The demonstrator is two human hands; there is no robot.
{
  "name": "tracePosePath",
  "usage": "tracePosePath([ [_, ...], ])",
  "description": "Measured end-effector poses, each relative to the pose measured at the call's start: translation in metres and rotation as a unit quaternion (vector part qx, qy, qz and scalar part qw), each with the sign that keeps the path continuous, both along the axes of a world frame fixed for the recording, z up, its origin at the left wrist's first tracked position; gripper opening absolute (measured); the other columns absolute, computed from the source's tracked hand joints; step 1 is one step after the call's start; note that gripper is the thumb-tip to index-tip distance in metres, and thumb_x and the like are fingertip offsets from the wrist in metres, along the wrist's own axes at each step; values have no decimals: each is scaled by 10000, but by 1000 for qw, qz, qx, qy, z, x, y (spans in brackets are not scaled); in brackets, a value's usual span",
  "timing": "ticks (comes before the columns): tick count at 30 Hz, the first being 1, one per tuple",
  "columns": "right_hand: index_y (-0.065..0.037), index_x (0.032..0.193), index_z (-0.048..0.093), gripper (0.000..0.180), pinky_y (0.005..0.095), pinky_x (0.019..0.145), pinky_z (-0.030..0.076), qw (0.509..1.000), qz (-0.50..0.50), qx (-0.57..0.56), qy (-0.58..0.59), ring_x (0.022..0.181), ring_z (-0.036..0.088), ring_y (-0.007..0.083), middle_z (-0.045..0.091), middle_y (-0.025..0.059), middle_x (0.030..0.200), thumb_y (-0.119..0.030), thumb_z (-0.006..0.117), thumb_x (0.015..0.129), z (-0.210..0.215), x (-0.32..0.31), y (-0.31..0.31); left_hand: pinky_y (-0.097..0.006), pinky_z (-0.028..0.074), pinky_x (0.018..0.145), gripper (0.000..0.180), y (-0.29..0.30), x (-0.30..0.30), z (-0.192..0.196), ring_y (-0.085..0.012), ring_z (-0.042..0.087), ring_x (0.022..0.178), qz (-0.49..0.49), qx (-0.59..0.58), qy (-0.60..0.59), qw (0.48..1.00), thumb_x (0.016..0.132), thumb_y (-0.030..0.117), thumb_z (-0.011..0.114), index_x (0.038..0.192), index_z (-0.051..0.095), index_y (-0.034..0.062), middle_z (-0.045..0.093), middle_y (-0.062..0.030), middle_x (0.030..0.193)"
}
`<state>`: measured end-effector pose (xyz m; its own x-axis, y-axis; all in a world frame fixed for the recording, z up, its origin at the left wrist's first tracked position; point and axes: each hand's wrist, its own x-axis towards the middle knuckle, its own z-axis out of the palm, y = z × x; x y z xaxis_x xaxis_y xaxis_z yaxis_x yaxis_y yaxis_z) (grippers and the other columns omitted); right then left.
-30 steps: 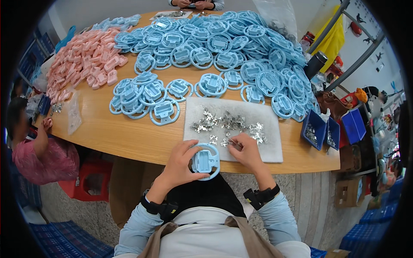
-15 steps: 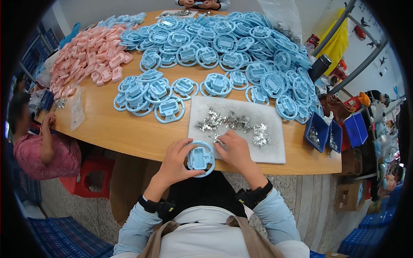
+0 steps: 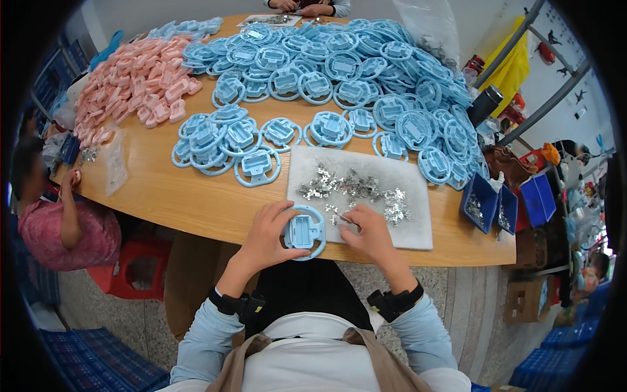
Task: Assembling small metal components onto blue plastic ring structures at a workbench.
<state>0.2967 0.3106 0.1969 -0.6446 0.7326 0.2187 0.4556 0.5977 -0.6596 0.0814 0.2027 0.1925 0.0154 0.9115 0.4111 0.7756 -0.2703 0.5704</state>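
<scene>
My left hand (image 3: 266,234) is closed round the left rim of a light-blue plastic ring-shaped part (image 3: 302,233), which has a rectangular recessed housing in its middle. The part sits at the table's front edge, recess facing up. My right hand (image 3: 369,234) pinches a thin metal tool (image 3: 349,221) over the front of a white pad (image 3: 411,234); its kind is too small to tell. Just left of the tool's tip lie a few small silver metal pieces (image 3: 332,212), apart from the pile of silver metal pieces (image 3: 356,185) on the pad.
More light-blue ring parts (image 3: 343,65) form a big heap at the back, with smaller groups nearer. Pink plastic parts (image 3: 140,81) are heaped at left. Blue bins (image 3: 481,201) with small metal parts stand at right. A co-worker (image 3: 65,222) sits left; another person's hands (image 3: 300,8) work across the table.
My right hand has moved right, away from the blue ring part, to the loose metal pieces on the pad. My left hand and the ring part have shifted slightly away from my body.
</scene>
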Motion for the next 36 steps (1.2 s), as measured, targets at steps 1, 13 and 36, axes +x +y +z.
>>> tracePosePath([
  [1, -63, 847, 633, 129, 379, 603, 475, 1000, -31, -5, -2, 665, 582, 289, 566, 99, 811, -105, 617, 725, -3, -3, -5, -413, 388, 890, 663, 1, 0, 0, -333, 472, 1066, -2, 1, 1, 1000, 520, 323, 823, 1055, 553, 40, 486, -155, 1172],
  [13, -16, 807, 613, 91, 343, 584, 482, 994, -1, -78, 74, 667, 597, 291, 606, 114, 823, -43, 625, 721, 21, -27, -9, -414, 366, 917, 685, 15, 14, -5, -334, 456, 1092, -39, 16, -10, 999, 521, 371, 819, 1063, 565, 38, 487, -154, 1171],
  [36, -36, 882, 621, 162, 355, 564, 484, 999, 4, 39, 28, 643, 590, 275, 549, 107, 811, -54, 625, 722, -1, -34, -20, -432, 343, 913, 596, 8, 24, -3, -295, 472, 1050, -28, 61, 129, 989, 607, 352, 764, 1070, 567, 31, 522, -119, 1092],
])
